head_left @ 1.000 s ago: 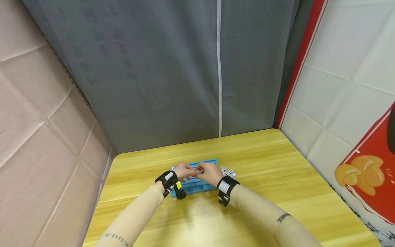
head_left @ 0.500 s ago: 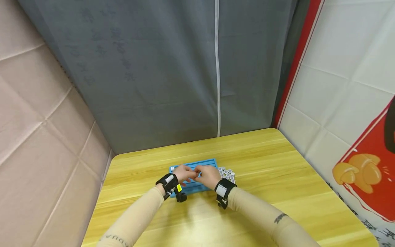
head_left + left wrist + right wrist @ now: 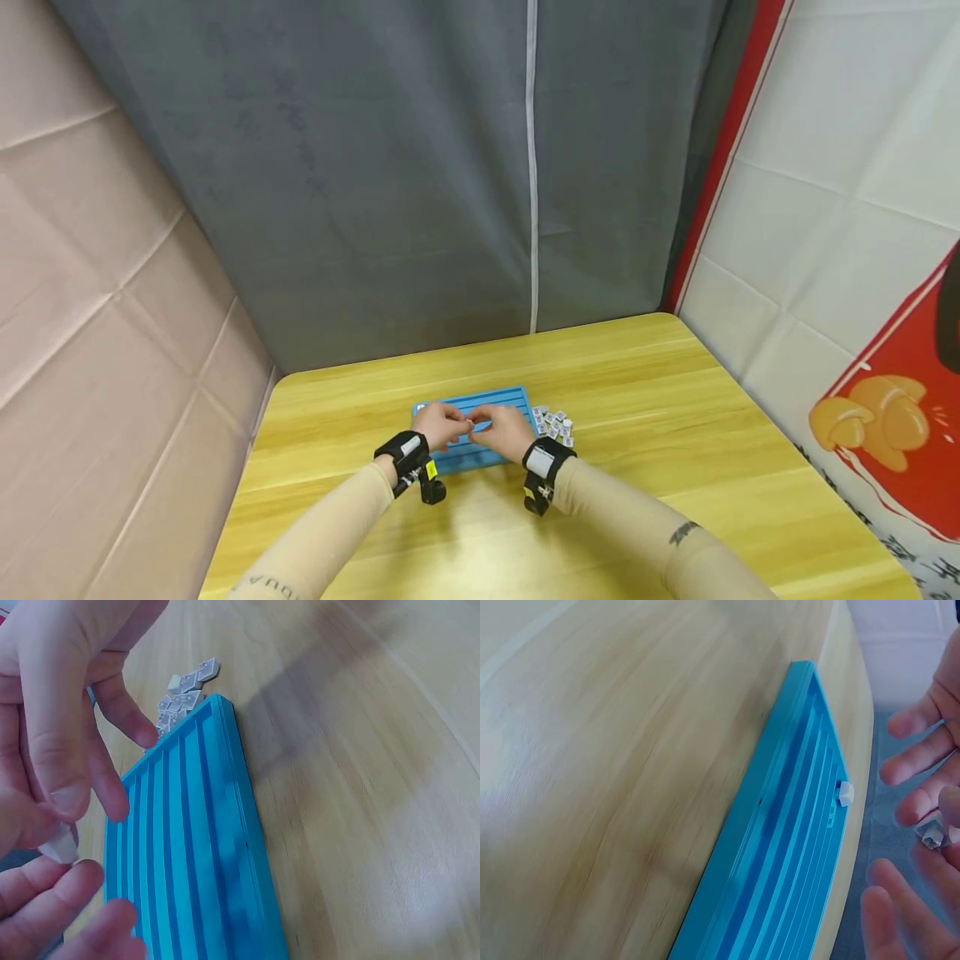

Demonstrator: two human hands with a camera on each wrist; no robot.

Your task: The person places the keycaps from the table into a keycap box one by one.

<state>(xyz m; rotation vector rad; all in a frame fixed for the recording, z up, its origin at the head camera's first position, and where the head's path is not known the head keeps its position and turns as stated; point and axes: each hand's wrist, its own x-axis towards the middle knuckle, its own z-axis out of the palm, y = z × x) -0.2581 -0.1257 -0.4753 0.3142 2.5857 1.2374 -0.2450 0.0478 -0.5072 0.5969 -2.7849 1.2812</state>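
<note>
Over a blue ridged tray (image 3: 491,397), the fingertips of my left hand (image 3: 438,426) and right hand (image 3: 506,432) meet. Between them is one small white keycap (image 3: 932,830), its hollow stem showing in the right wrist view. Both hands seem to pinch it with thumb and fingers; the other fingers are spread. The left wrist view shows the same keycap (image 3: 61,845) from the side. Another white keycap (image 3: 845,793) sits at the tray's far left corner. The hands cover part of the tray in the head view.
Several loose printed white keycaps (image 3: 553,425) lie in a pile against the tray's right side. The wooden table (image 3: 600,367) ends at a grey curtain (image 3: 390,208) behind. A pink wall panel (image 3: 150,375) stands left and a white one (image 3: 787,208) right.
Both hands have shifted slightly left and lower over the tray, fingertips still together. More of the loose keycap pile shows beside the right hand. The pile itself stays put.
</note>
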